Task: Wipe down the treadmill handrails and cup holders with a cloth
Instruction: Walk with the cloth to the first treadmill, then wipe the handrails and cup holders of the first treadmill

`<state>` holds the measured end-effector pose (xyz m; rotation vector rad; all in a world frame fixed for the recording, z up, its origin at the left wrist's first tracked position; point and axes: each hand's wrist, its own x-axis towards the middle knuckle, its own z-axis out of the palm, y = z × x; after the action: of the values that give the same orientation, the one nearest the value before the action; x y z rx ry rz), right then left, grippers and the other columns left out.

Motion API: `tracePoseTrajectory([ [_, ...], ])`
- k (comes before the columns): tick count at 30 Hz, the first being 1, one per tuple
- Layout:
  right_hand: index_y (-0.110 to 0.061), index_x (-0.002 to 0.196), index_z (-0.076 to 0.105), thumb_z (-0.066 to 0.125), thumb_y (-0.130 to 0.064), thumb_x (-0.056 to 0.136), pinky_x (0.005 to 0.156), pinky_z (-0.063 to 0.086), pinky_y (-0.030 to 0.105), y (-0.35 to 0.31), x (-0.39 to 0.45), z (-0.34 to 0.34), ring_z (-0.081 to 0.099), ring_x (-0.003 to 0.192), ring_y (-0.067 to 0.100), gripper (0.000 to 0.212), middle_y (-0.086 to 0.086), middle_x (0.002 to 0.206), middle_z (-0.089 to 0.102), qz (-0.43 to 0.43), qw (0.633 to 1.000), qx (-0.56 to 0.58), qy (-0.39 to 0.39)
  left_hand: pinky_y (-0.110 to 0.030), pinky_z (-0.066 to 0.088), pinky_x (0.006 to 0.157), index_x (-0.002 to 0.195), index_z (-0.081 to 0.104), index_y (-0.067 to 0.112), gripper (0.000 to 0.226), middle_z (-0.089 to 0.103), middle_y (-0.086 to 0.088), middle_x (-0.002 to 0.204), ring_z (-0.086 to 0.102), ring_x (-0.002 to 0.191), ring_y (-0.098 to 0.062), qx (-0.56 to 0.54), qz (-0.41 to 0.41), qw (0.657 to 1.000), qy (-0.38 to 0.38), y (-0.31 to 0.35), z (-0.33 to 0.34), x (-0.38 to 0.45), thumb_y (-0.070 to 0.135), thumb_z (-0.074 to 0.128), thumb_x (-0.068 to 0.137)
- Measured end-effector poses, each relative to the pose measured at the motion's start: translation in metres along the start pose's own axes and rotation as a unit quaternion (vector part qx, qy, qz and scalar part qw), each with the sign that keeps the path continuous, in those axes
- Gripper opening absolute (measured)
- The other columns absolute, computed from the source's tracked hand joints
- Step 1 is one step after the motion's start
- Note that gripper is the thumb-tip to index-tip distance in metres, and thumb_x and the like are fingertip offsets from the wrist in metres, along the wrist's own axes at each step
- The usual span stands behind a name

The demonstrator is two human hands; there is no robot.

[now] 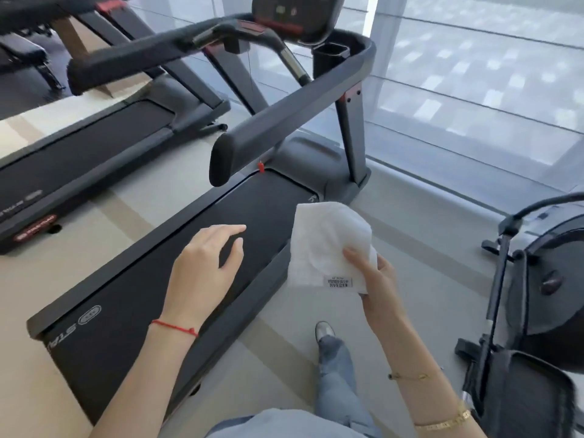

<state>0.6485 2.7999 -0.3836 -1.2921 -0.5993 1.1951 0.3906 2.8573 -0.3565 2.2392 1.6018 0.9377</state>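
A black treadmill stands ahead of me. Its right handrail [284, 109] runs from the console down toward me, ending in a rounded tip. The left handrail [132, 58] lies further left. A dark cup holder [330, 58] sits under the console at the top. My right hand [376, 279] pinches a white cloth [328, 245] with a printed label, held over the floor beside the treadmill's right edge, well below the right handrail. My left hand [205, 263] hovers over the running belt [189, 254] with relaxed fingers and holds nothing.
A second treadmill [79, 153] stands to the left. An exercise machine [537, 295] stands close on the right. A large window [474, 74] fills the far right side. My leg and shoe [328, 343] are on the pale floor beside the treadmill deck.
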Motion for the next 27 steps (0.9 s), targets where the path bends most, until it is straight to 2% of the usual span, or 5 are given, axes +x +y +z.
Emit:
tracePoseTrajectory([
  [8,-0.021,0.105,0.072,0.070,-0.023,0.088,0.081,0.055,0.034,-0.082,0.202,0.016,0.070,0.098,0.021,0.017,0.002,0.105,0.074,-0.054,0.994,-0.057,-0.079,-0.017,0.042,0.088,0.116,0.066,0.025,0.022,0.067,0.011,0.114,0.060,0.103,-0.007,0.050,-0.086,0.987,0.127,0.010,0.047,0.136,0.023,0.055,0.097],
  [15,-0.032,0.089,0.063,0.063,-0.030,0.087,0.073,0.056,0.030,-0.141,0.332,0.064,0.066,0.083,0.009,0.002,-0.013,0.084,0.070,-0.202,0.959,-0.189,-0.065,-0.024,0.039,0.099,0.122,0.064,0.014,0.027,0.065,-0.001,0.121,0.057,0.114,-0.018,0.116,-0.166,0.966,0.160,0.006,0.067,0.214,0.018,0.054,0.097],
  [20,-0.016,0.115,0.058,0.058,-0.026,0.090,0.071,0.042,0.031,-0.145,0.385,0.112,0.060,0.088,0.022,0.027,-0.002,0.099,0.066,-0.372,0.845,-0.382,-0.052,-0.029,0.038,0.105,0.126,0.062,0.012,0.030,0.062,-0.003,0.126,0.053,0.121,-0.019,0.143,-0.205,0.958,0.142,-0.010,0.078,0.247,0.018,0.053,0.098],
  [24,-0.013,0.121,0.057,0.063,-0.028,0.090,0.082,0.043,0.029,-0.124,0.397,0.148,0.051,0.109,0.024,0.035,0.001,0.124,0.057,-0.380,0.794,-0.428,-0.206,-0.034,0.043,0.104,0.126,0.063,0.013,0.030,0.064,-0.002,0.125,0.056,0.118,-0.020,0.137,-0.239,0.952,0.131,-0.023,0.086,0.265,0.022,0.052,0.098],
  [27,-0.024,0.124,0.062,0.058,-0.055,0.088,0.101,0.032,0.033,-0.115,0.412,0.157,0.038,0.120,0.023,0.048,-0.005,0.126,0.053,-0.462,0.689,-0.492,-0.264,-0.036,0.048,0.098,0.122,0.065,0.014,0.029,0.067,0.000,0.119,0.060,0.112,-0.020,0.124,-0.249,0.952,0.124,-0.032,0.094,0.271,0.026,0.050,0.100],
])
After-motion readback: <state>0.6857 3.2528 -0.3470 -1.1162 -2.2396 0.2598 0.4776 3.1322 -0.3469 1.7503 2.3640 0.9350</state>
